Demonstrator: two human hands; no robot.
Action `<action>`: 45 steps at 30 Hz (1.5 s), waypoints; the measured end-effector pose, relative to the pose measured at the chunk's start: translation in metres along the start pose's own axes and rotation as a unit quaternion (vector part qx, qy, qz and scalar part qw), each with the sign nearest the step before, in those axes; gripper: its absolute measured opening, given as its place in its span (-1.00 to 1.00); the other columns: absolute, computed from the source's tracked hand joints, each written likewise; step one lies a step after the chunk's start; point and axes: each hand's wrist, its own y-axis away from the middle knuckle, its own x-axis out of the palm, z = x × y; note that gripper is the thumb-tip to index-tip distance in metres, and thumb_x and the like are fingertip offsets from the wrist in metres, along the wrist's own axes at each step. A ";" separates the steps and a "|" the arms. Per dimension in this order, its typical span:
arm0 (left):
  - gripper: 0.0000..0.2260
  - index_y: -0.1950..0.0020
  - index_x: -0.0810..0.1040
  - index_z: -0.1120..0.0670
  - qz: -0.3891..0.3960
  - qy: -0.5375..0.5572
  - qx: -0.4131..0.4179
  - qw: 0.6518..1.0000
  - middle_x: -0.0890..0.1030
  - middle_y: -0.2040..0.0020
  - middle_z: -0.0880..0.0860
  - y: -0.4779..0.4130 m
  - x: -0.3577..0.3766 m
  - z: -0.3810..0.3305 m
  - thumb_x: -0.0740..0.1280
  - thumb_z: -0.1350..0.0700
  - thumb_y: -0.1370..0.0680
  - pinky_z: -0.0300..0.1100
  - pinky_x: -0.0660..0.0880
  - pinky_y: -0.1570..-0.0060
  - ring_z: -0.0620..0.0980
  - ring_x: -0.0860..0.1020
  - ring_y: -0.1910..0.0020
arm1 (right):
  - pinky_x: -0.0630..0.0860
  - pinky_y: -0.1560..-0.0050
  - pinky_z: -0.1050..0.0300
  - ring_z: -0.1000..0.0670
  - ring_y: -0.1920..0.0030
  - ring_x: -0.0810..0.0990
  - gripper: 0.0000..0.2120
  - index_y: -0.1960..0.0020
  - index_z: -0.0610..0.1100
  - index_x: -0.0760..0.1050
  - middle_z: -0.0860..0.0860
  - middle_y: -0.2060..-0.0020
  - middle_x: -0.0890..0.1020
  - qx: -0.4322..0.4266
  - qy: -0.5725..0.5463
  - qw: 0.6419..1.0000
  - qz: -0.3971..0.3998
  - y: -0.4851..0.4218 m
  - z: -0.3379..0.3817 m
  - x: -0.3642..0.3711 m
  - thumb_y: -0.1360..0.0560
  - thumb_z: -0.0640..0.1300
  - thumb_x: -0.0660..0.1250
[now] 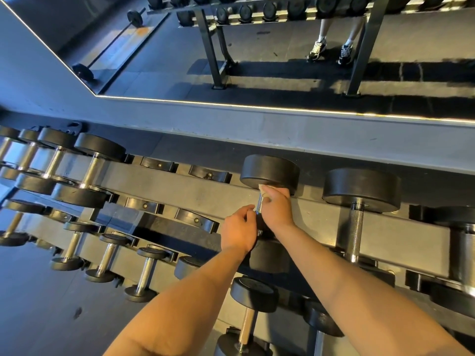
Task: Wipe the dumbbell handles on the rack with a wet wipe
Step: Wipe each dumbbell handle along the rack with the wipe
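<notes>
A black dumbbell [270,172] lies on the top tier of the rack [180,186], its chrome handle [259,205] running toward me. My right hand [277,208] grips the upper end of that handle with a white wet wipe [264,187] bunched under the fingers, right against the far head. My left hand [237,229] curls around the lower part of the same handle, just below the right hand. The near head of this dumbbell is mostly hidden behind my wrists.
A bigger dumbbell [359,191] sits to the right, several smaller ones [87,165] to the left and on the lower tiers. Some cradles [209,173] stand vacant. A wall mirror [257,47] behind the rack reflects a barbell, the rack and a person's legs.
</notes>
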 end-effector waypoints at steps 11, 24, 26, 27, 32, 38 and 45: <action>-0.66 -0.43 0.52 -0.05 -0.003 0.007 0.001 1.000 0.62 -0.29 -0.01 0.001 0.002 0.002 0.12 -0.02 -0.71 -0.17 0.52 -0.20 -0.07 0.58 -0.22 | 0.47 -0.24 0.13 -0.01 -0.21 0.47 -0.69 -0.31 -0.01 0.58 -0.03 -0.29 0.39 0.008 0.000 1.000 0.011 0.007 -0.015 -0.007 -0.66 -0.21 0.19; -0.67 -0.41 0.53 -0.07 0.009 0.016 0.004 1.000 0.64 -0.22 0.00 0.006 -0.003 -0.003 0.12 -0.02 -0.71 -0.30 0.48 0.01 -0.12 0.57 -0.08 | 0.45 -0.23 0.11 0.01 -0.17 0.44 -0.68 -0.34 -0.02 0.56 -0.05 -0.31 0.40 -0.003 0.012 1.000 0.000 0.011 -0.014 -0.004 -0.64 -0.21 0.22; -0.66 -0.43 0.51 -0.07 0.009 0.013 0.004 1.000 0.62 -0.28 0.00 0.006 -0.003 -0.002 0.10 -0.04 -0.71 -0.24 0.51 -0.10 -0.06 0.57 -0.20 | 0.50 -0.28 -0.02 -0.05 -0.21 0.46 -0.65 -0.36 0.04 0.53 -0.04 -0.33 0.38 0.015 -0.011 1.000 -0.014 -0.002 -0.005 -0.003 -0.64 -0.20 0.22; -0.65 -0.44 0.50 -0.07 0.009 0.012 0.003 1.000 0.61 -0.30 0.01 0.006 -0.003 -0.002 0.10 -0.04 -0.71 -0.19 0.51 -0.15 -0.04 0.57 -0.23 | 0.52 -0.28 -0.05 -0.08 -0.22 0.48 -0.66 -0.34 0.04 0.55 -0.05 -0.32 0.38 0.024 -0.022 0.999 -0.017 -0.005 -0.003 -0.002 -0.64 -0.20 0.22; -0.67 -0.39 0.54 -0.07 0.008 0.011 0.003 1.000 0.65 -0.20 0.02 0.007 -0.002 -0.003 0.11 -0.04 -0.71 -0.23 0.51 -0.01 -0.12 0.56 -0.02 | 0.45 -0.17 0.17 -0.08 -0.21 0.51 -0.71 -0.26 -0.07 0.62 -0.09 -0.29 0.45 0.000 0.038 0.999 0.008 0.022 -0.023 0.003 -0.64 -0.24 0.22; -0.67 -0.38 0.55 -0.04 0.015 -0.006 0.012 1.000 0.64 -0.20 0.01 0.009 -0.006 -0.006 0.10 -0.01 -0.72 -0.32 0.39 0.15 -0.15 0.49 0.03 | 0.42 -0.16 0.19 -0.10 -0.24 0.49 -0.69 -0.33 -0.05 0.57 -0.10 -0.32 0.42 0.003 0.035 0.999 0.023 0.015 -0.019 -0.003 -0.64 -0.23 0.23; -0.67 -0.39 0.55 -0.05 0.010 0.008 0.005 1.000 0.65 -0.19 0.03 0.005 -0.003 0.000 0.11 -0.02 -0.71 -0.26 0.43 0.08 -0.13 0.52 0.02 | 0.39 -0.28 0.16 -0.04 -0.23 0.46 -0.69 -0.31 -0.08 0.58 -0.07 -0.30 0.38 0.013 0.020 1.000 0.013 0.014 -0.012 0.003 -0.64 -0.25 0.20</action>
